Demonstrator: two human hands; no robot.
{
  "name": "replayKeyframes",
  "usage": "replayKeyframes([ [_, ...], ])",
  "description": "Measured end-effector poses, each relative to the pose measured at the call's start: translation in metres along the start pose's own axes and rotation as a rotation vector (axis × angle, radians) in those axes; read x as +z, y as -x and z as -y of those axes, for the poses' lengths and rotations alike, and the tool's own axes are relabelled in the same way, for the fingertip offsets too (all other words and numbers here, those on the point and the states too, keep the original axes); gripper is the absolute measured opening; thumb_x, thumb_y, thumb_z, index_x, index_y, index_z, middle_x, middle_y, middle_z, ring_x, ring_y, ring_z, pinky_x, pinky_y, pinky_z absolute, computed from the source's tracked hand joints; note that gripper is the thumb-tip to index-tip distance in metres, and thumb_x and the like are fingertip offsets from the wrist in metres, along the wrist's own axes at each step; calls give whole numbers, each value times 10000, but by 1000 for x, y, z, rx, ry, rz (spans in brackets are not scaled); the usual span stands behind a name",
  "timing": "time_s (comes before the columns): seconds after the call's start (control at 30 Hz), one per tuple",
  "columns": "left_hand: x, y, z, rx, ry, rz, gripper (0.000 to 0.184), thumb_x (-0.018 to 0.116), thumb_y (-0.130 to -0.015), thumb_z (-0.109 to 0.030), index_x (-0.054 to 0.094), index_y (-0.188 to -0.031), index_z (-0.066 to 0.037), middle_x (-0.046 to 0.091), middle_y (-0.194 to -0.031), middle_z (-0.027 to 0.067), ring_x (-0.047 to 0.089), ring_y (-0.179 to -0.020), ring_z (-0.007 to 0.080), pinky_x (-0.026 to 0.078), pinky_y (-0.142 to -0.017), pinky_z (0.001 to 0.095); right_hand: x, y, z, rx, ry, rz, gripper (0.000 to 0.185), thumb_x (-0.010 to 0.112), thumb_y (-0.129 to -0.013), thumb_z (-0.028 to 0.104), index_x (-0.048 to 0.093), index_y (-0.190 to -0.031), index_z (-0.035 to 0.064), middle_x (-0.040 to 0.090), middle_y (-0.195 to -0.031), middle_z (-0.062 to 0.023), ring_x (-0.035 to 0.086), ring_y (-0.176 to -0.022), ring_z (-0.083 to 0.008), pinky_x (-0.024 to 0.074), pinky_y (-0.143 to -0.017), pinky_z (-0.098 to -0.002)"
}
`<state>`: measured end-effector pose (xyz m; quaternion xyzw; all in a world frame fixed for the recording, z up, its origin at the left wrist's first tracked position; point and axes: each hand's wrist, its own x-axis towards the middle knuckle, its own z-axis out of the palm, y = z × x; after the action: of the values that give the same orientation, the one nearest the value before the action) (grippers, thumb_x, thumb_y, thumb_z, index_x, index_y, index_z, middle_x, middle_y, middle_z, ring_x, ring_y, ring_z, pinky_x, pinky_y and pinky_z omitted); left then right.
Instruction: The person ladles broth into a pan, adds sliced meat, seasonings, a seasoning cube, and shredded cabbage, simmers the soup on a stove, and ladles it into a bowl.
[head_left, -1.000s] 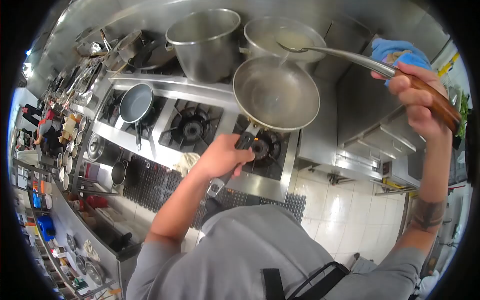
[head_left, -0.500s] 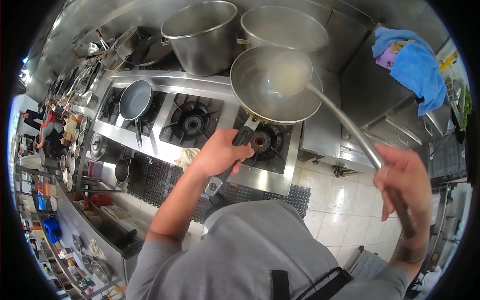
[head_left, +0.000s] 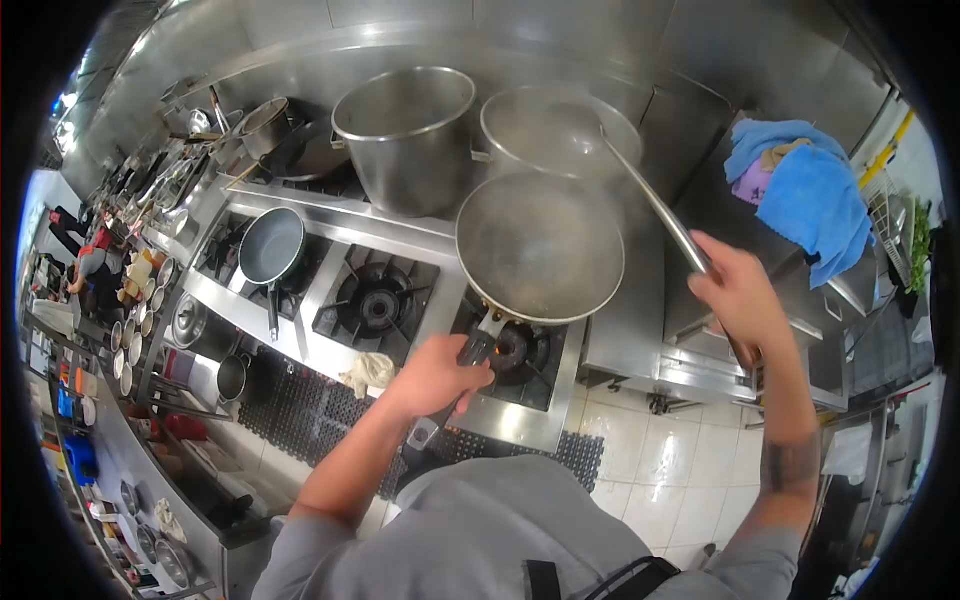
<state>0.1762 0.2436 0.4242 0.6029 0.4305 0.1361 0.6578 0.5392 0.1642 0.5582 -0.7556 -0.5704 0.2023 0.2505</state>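
Our left hand (head_left: 440, 378) is wrapped around the handle of the big pan (head_left: 540, 250), which is over the right-hand burner (head_left: 512, 350). Our right hand (head_left: 738, 295) grips the long ladle (head_left: 660, 208), its far end in the wide pot (head_left: 560, 120) behind the pan. We see a small pan (head_left: 272, 246) on the left side of the stove (head_left: 310, 335).

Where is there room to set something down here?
The middle burner, between the small frying pan and large frying pan, bears nothing; the steel counter right of the latter looks bare. Along the back, the stockpot and wide pot crowd together.
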Motion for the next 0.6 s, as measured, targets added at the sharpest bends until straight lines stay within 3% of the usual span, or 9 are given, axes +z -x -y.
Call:
replayKeyframes([
  [0.07, 3, 1, -1, 7, -5, -11, 162, 722, -862, -126, 634, -878, 9, 619, -610, 56, 605, -506, 148, 459, -490, 317, 2, -56, 18, -12, 157, 33, 352, 583, -861, 57, 643, -1188, -59, 647, -741, -202, 661, -515, -332, 554, -494, -417],
  [0.13, 6, 2, -3, 0, 10, -42, 145, 743, -842, -99, 646, -865, 6, 615, -619, 34, 589, -494, 116, 440, -488, 282, 11, -127, 2, -15, 353, 99, 303, 576, -857, 36, 658, -1132, -61, 611, -744, -168, 616, -493, -269, 564, -443, -401],
  [0.23, 9, 3, -3, 20, 26, -25, 157, 722, -861, -110, 625, -873, 12, 604, -624, 44, 601, -506, 141, 454, -487, 310, 26, -188, 13, 48, 447, 129, 134, 580, -866, 22, 617, -919, -96, 606, -743, -158, 617, -507, -285, 604, -492, -418],
  [0.3, 9, 0, 5, 22, 49, -29, 151, 721, -862, -105, 626, -873, 12, 603, -628, 40, 598, -507, 137, 449, -485, 310, 34, -207, 17, 362, -232, 259, 132, 605, -906, 37, 598, -857, -85, 601, -734, -130, 610, -532, -275, 636, -565, -418],
  [0.37, 8, -1, 7, 23, 107, -9, 134, 732, -848, -75, 631, -880, 8, 602, -689, 13, 594, -514, 113, 454, -492, 285, 32, -214, 8, 354, -407, 280, 126, 623, -938, 38, 593, -872, -65, 580, -717, -100, 601, -561, -235, 633, -599, -378],
  [0.43, 7, -1, 9, 21, 95, -9, 133, 730, -852, -70, 626, -883, 7, 599, -698, 11, 593, -514, 111, 455, -492, 285, 35, -221, -6, 458, -1010, 212, 101, 628, -940, 22, 572, -922, -61, 568, -720, -104, 585, -574, -180, 609, -577, -321],
  [0.47, 7, 0, 8, 21, 98, -6, 133, 729, -852, -71, 625, -881, 7, 600, -696, 12, 594, -513, 112, 456, -491, 286, 34, -216, -12, 439, -1162, 163, 121, 621, -945, 11, 546, -951, -84, 566, -763, -99, 570, -579, -130, 577, -548, -269],
  [0.57, 7, 0, 7, 21, 94, -7, 134, 730, -853, -72, 625, -881, 6, 604, -691, 13, 598, -512, 113, 457, -487, 287, 15, -189, -7, 485, -1485, 151, 164, 613, -953, 9, 535, -998, -128, 576, -826, -93, 559, -583, -105, 555, -531, -230],
  [0.6, 6, 0, 6, 20, 84, -10, 135, 731, -853, -73, 626, -882, 7, 606, -688, 14, 600, -512, 113, 458, -485, 288, 6, -183, -6, 527, -1522, 243, 278, 604, -975, 37, 490, -1109, -178, 578, -866, -95, 554, -567, -99, 543, -510, -198],
])
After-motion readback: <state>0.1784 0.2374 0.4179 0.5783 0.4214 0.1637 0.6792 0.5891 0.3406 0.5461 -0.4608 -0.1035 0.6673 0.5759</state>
